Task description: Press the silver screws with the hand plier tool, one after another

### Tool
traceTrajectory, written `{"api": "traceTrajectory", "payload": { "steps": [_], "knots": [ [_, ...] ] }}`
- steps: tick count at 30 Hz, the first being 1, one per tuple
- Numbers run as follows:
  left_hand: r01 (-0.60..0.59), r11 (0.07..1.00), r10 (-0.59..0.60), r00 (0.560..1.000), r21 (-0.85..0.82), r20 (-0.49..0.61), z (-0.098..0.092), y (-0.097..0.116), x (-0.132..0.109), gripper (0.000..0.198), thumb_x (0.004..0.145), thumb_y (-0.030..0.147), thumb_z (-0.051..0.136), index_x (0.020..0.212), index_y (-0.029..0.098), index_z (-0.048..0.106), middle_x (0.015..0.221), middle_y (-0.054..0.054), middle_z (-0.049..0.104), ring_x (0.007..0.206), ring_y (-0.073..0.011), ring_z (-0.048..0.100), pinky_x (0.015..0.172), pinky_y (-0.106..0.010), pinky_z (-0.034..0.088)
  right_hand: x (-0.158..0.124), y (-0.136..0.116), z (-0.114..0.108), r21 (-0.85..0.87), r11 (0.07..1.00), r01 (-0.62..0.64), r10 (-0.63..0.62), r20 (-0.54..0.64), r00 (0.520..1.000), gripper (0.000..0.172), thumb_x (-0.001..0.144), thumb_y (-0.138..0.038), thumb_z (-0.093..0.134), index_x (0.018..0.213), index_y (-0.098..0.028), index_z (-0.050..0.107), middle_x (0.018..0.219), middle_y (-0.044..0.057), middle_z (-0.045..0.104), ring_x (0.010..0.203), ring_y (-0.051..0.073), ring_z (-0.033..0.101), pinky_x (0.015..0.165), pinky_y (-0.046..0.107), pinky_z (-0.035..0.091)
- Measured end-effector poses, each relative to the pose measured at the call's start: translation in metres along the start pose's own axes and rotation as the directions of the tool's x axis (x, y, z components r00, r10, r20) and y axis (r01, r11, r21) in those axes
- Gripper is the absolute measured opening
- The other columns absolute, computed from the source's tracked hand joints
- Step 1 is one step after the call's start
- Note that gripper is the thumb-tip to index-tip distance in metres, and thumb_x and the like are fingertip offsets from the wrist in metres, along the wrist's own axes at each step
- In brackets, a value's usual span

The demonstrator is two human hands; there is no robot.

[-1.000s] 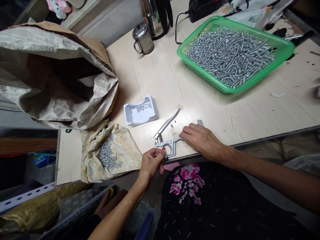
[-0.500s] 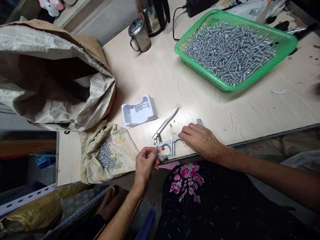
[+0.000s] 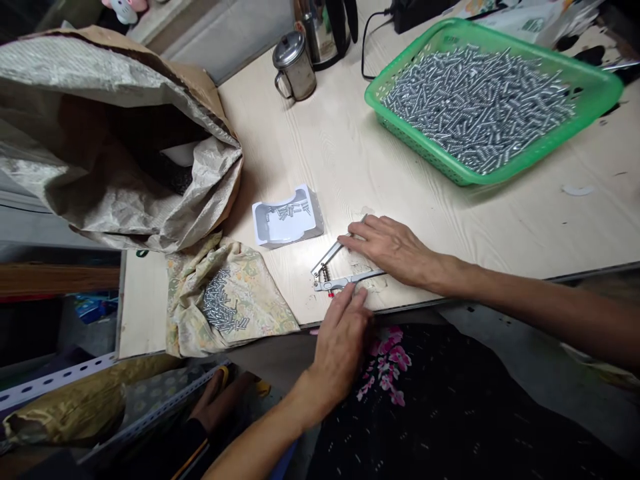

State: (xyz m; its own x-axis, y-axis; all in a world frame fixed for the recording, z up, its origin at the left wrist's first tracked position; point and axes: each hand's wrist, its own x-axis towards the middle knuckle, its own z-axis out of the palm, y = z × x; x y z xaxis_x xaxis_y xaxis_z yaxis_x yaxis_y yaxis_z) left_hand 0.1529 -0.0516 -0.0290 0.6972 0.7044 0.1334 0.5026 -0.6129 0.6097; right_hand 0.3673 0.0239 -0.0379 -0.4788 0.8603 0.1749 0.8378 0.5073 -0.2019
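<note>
A grey metal pair of pliers [image 3: 345, 281] lies at the table's front edge, its two handles spread apart. A small spring [image 3: 325, 272] sits between the handles near the pivot, with a red bit below it. The fingers of my right hand [image 3: 395, 253] are closed on the end of the upper handle, and its palm covers the end of the lower one. My left hand [image 3: 345, 337] grips the pliers from the front and hides the curved jaw. Beyond them stands a white open box [image 3: 280, 230] holding several small springs.
Small metal springs [image 3: 220, 303] are heaped on a floral cloth [image 3: 270, 313] at the left. Behind it leans a large open paper sack [image 3: 220, 167]. A green basket [image 3: 420, 143] full of springs stands at the back right. A metal mug [image 3: 299, 77] is beside a kettle [image 3: 325, 33].
My left hand has moved right from the pivot end to the pliers' front side. My right hand has shifted up onto the upper handle. The view has moved slightly.
</note>
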Motion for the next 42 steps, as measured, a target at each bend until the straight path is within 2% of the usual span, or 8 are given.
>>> {"api": "traceTrajectory", "payload": {
  "steps": [4,11,17,22,26,29,31,42],
  "knots": [
    [-0.106,0.992,0.106,0.994,0.066,-0.007,0.027,-0.011,0.016,0.028,0.097,0.008,0.040,0.118,0.020,0.054,0.135,-0.015,0.060,0.145,-0.0292,0.036,0.113,-0.059,0.039,0.021,0.016,0.003,0.011,0.997,0.080,-0.081,0.095,0.992,0.023,0.095,-0.008,0.041,0.097,-0.017,0.062,0.095,0.010,0.062,0.086,0.022,0.048,0.070,0.033,0.033],
    [-0.004,0.998,0.001,0.999,-0.062,-0.050,0.020,-0.019,0.028,0.027,0.096,0.012,0.044,0.119,0.017,0.058,0.133,-0.017,0.060,0.124,-0.0261,0.059,0.100,-0.043,0.053,0.021,0.036,-0.001,0.257,0.948,0.189,-0.213,0.066,0.975,0.024,0.097,-0.012,0.035,0.088,-0.021,0.056,0.094,0.007,0.060,0.084,0.020,0.049,0.072,0.033,0.039],
    [-0.044,0.998,0.048,0.993,0.036,-0.108,0.030,-0.014,0.028,0.024,0.096,0.007,0.044,0.114,0.017,0.057,0.124,-0.015,0.066,0.118,-0.0219,0.061,0.100,-0.039,0.053,0.030,0.046,-0.004,0.234,0.962,0.139,-0.174,0.135,0.975,0.024,0.095,-0.011,0.037,0.082,-0.020,0.056,0.085,0.007,0.058,0.078,0.019,0.050,0.066,0.032,0.037],
    [0.059,0.978,-0.091,0.984,-0.202,-0.152,0.007,-0.005,0.030,0.013,0.095,0.017,0.054,0.101,0.019,0.065,0.114,-0.011,0.069,0.110,-0.0196,0.065,0.095,-0.034,0.054,0.031,0.040,-0.008,0.163,0.986,0.034,-0.065,0.188,0.980,0.022,0.098,-0.018,0.042,0.085,-0.016,0.059,0.089,0.008,0.058,0.077,0.017,0.050,0.064,0.030,0.037],
    [0.470,0.773,-0.577,0.801,-0.427,-0.162,-0.033,-0.009,0.025,0.011,0.086,0.029,0.068,0.088,0.019,0.072,0.092,-0.006,0.071,0.089,-0.0180,0.067,0.081,-0.029,0.054,0.002,0.026,-0.021,0.204,0.979,0.026,-0.048,0.105,0.993,0.023,0.100,-0.031,0.045,0.093,-0.016,0.061,0.097,0.009,0.057,0.081,0.018,0.052,0.070,0.031,0.041],
    [0.685,0.445,-0.809,0.584,-0.577,0.069,-0.048,-0.024,0.017,0.027,0.074,0.040,0.077,0.084,0.015,0.074,0.078,-0.004,0.071,0.070,-0.0141,0.063,0.066,-0.024,0.050,-0.030,0.014,-0.019,0.273,0.961,0.046,-0.078,0.108,0.991,0.027,0.100,-0.038,0.046,0.094,-0.017,0.063,0.093,0.007,0.057,0.084,0.020,0.054,0.073,0.032,0.043],
    [0.742,0.311,-0.833,0.514,-0.594,0.205,-0.048,-0.033,0.012,0.036,0.067,0.045,0.081,0.080,0.012,0.074,0.067,-0.002,0.067,0.058,-0.0100,0.055,0.055,-0.020,0.042,-0.047,0.006,-0.011,0.309,0.951,0.027,-0.063,0.105,0.992,0.027,0.099,-0.038,0.047,0.095,-0.017,0.063,0.092,0.007,0.057,0.084,0.020,0.054,0.074,0.033,0.042],
    [0.840,0.252,-0.819,0.450,-0.480,0.357,-0.045,-0.033,0.021,0.043,0.059,0.052,0.082,0.069,0.012,0.069,0.052,0.004,0.053,0.046,-0.0056,0.040,0.046,-0.019,0.032,-0.064,-0.015,0.005,0.386,0.920,-0.069,0.032,0.101,0.994,0.018,0.097,-0.014,0.042,0.087,-0.017,0.057,0.087,0.005,0.056,0.074,0.016,0.049,0.065,0.029,0.035]
  ]
}}
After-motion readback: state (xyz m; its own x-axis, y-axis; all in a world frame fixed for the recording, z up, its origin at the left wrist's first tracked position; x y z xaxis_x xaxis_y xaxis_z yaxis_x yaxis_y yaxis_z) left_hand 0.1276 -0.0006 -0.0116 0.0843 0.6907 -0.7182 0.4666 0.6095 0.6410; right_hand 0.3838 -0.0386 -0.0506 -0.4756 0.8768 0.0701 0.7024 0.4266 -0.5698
